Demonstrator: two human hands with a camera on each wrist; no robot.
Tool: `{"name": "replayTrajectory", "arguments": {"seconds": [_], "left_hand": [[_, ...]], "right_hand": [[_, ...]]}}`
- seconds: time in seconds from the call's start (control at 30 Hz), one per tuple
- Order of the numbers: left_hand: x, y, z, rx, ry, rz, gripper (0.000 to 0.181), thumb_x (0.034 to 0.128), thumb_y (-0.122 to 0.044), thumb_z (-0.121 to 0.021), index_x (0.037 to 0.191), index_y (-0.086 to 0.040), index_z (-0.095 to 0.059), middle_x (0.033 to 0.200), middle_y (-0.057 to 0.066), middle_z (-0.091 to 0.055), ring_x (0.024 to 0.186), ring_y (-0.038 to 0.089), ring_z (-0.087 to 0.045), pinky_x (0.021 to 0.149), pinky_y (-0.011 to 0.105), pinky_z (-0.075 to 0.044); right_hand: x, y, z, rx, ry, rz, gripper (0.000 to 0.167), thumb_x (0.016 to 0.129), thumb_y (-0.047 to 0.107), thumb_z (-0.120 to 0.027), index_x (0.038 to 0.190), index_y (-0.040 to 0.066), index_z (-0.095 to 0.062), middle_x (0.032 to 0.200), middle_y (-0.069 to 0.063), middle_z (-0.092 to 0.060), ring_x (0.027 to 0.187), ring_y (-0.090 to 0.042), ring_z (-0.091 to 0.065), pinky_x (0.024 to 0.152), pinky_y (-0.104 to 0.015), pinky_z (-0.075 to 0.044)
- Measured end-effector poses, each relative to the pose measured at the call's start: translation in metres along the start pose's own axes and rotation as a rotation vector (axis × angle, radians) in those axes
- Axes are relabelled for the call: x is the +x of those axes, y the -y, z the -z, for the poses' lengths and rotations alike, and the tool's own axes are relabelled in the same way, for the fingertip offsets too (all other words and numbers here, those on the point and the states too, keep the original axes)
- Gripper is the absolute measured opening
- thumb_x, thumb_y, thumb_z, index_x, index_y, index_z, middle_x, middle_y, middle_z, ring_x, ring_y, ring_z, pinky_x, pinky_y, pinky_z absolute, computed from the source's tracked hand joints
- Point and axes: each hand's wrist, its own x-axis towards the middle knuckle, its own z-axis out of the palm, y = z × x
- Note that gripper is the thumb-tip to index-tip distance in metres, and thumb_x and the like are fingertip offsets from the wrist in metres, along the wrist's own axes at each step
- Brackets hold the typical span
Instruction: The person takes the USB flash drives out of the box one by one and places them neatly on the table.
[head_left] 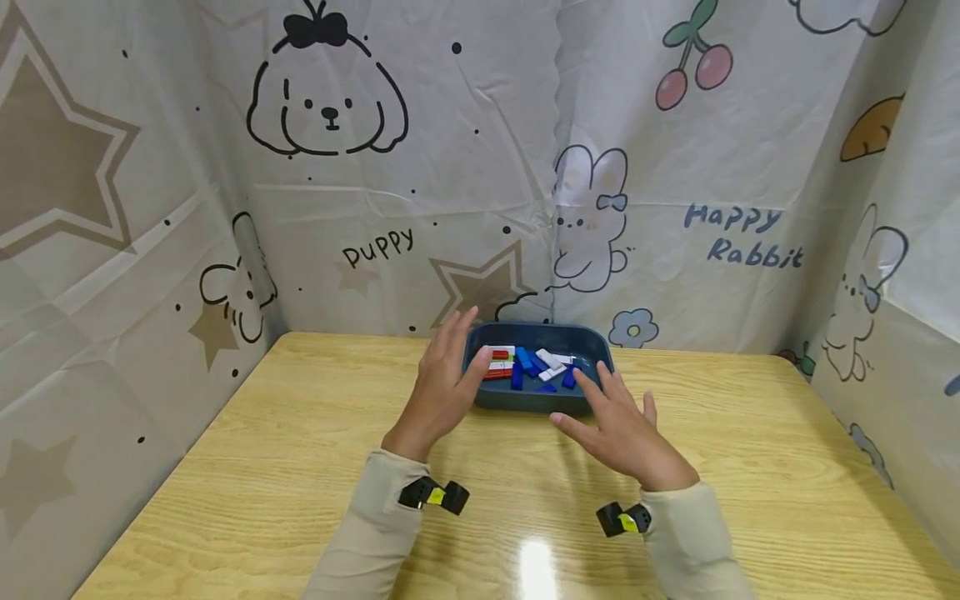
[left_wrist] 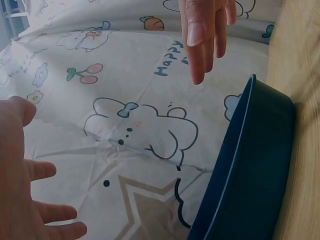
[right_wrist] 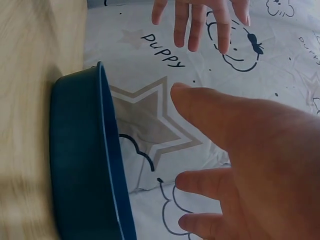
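Two bare hands above one pale yellow, wood-grain tabletop (head_left: 315, 433), with thumbs turned toward each other. One dark blue-green rectangular tray with rounded corners (head_left: 536, 402), on the far middle of the tabletop, just in front of one off-white patterned cloth (head_left: 480, 158). Left hand (head_left: 441, 386) near the left end of the tray, with fingers straight and slightly parted, thumb held away from the rest. Right hand (head_left: 630, 433) near the front right corner, with fingers spread wide. Both raised higher than the rim and apart from the tray wall in the wrist views.

Inside the tray, a loose cluster of small oblong pieces: at least five blue pieces (head_left: 517, 377) in the middle and on the right, at least three white pieces (head_left: 551, 359), and at least two red pieces (head_left: 499, 355) at the left. Exact total impossible to tell, because of overlaps and the left thumb.

Two beige long sleeves (head_left: 367, 525) and two small black wrist devices (head_left: 435, 494), one per arm, each with one yellow patch. On the cloth, one large outlined puppy head (head_left: 330, 117) and one pair of pink cherries (head_left: 713, 67).
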Motion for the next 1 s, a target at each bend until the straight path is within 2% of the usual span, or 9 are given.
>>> {"name": "replayTrajectory", "arguments": {"seconds": [0.1, 0.43, 0.67, 0.83, 1.0], "left_hand": [[0.000, 0.003, -0.001, -0.023, 0.015, 0.027, 0.060, 0.1001, -0.048, -0.034, 0.154, -0.025, -0.021, 0.158, 0.009, -0.019, 0.143, 0.033, -0.021, 0.106, 0.067, -0.019], [-0.001, 0.018, -0.006, -0.137, 0.026, 0.120, 0.058, 0.1000, -0.052, -0.032, 0.153, -0.032, -0.021, 0.157, 0.003, -0.019, 0.141, 0.032, -0.026, 0.106, 0.064, -0.025], [-0.002, 0.024, -0.010, -0.154, 0.022, 0.152, 0.056, 0.1003, -0.052, -0.031, 0.152, -0.032, -0.022, 0.156, 0.004, -0.023, 0.137, 0.033, -0.032, 0.105, 0.063, -0.027], [-0.002, 0.030, -0.012, -0.155, 0.023, 0.170, 0.056, 0.1004, -0.053, -0.029, 0.152, -0.032, -0.023, 0.155, 0.003, -0.023, 0.136, 0.033, -0.033, 0.105, 0.062, -0.028], [-0.002, 0.040, -0.016, -0.145, 0.017, 0.193, 0.057, 0.1005, -0.053, -0.028, 0.152, -0.028, -0.025, 0.154, 0.005, -0.025, 0.136, 0.034, -0.033, 0.106, 0.060, -0.027]], "right_hand": [[0.002, -0.002, -0.001, 0.004, 0.010, 0.004, 0.085, 0.089, 0.063, -0.050, 0.154, 0.013, -0.025, 0.159, -0.020, -0.005, 0.144, -0.044, 0.001, 0.103, -0.070, 0.012], [0.007, -0.009, -0.014, 0.024, 0.055, 0.006, 0.084, 0.089, 0.063, -0.050, 0.153, 0.014, -0.026, 0.160, -0.018, -0.006, 0.144, -0.043, -0.001, 0.104, -0.070, 0.008], [0.010, -0.009, -0.023, 0.009, 0.081, -0.002, 0.081, 0.090, 0.061, -0.051, 0.152, 0.014, -0.030, 0.159, -0.017, -0.010, 0.144, -0.043, -0.003, 0.104, -0.071, 0.004], [0.011, -0.009, -0.025, -0.021, 0.108, -0.021, 0.084, 0.088, 0.067, -0.047, 0.152, 0.014, -0.031, 0.159, -0.017, -0.014, 0.144, -0.042, -0.004, 0.104, -0.072, 0.002], [0.012, -0.010, -0.027, -0.056, 0.108, -0.020, 0.084, 0.089, 0.067, -0.046, 0.151, 0.012, -0.032, 0.158, -0.017, -0.017, 0.144, -0.042, -0.006, 0.104, -0.072, 0.000]]}}
